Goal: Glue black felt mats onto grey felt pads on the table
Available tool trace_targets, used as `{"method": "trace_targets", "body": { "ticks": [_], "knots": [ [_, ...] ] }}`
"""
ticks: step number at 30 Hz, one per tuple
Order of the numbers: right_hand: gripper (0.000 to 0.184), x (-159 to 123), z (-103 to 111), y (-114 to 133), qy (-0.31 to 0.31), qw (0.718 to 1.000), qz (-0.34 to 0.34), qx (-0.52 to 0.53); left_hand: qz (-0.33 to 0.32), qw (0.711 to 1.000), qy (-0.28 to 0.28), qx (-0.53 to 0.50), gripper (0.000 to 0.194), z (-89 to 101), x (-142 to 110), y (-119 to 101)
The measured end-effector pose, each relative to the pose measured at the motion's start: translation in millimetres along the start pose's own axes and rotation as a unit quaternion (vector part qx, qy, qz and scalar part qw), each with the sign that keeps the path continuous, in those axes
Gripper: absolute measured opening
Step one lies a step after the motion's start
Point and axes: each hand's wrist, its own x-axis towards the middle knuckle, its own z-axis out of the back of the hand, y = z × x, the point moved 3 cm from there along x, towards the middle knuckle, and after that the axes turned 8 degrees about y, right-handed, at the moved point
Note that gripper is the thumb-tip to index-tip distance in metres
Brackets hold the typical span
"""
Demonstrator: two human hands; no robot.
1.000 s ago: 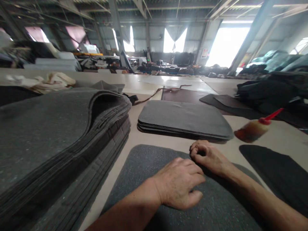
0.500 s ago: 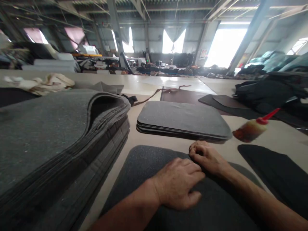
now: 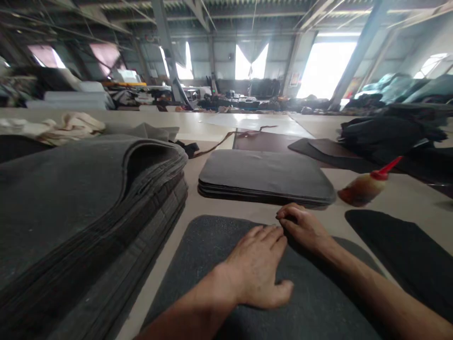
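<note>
A dark grey sheet with rounded corners, felt-like in look, lies in front of me. My left hand rests flat on it, fingers stretched forward and together, thumb apart. At the sheet's far edge is my right hand, its thumb and fingers curled into a pinch. Whatever sits between those fingertips is too small or hidden to make out. Just beyond lies a neat stack of similar grey sheets with rounded corners.
On my left rises a thick pile of folded grey material. A squeeze bottle with red nozzle and amber contents leans at the right, near a black piece. Dark fabric is heaped behind it. A brown strip crosses the pale table.
My left hand has drawn slightly back from my right hand, and its fingers have straightened and flattened on the sheet. The right hand stays pinched at the edge. The view has shifted slightly.
</note>
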Motion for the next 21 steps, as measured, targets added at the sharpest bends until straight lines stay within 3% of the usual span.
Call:
{"method": "trace_targets", "body": {
  "ticks": [8, 10, 15, 17, 21],
  "knots": [
    [0.03, -4, 20, 6, -0.028, 0.997, -0.059, 0.03, 0.068, 0.997, 0.044, -0.009, 0.108, -9.4, 2, 15],
    [0.033, -12, 27, 16, -0.033, 0.999, -0.034, -0.004, 0.083, 0.995, 0.053, -0.009, 0.115, -8.3, 2, 17],
    [0.048, -61, 14, 37, 0.108, 0.981, 0.071, -0.144, 0.092, 0.994, 0.055, 0.001, 0.121, -7.3, 2, 22],
    [0.059, -85, 7, 31, 0.139, 0.968, 0.05, -0.202, 0.093, 0.994, 0.061, 0.007, 0.125, -7.6, 2, 25],
    [0.071, -121, 13, 6, 0.096, 0.956, -0.025, -0.277, 0.113, 0.991, 0.062, 0.035, 0.128, -4.5, 0, 30]
  ]
}}
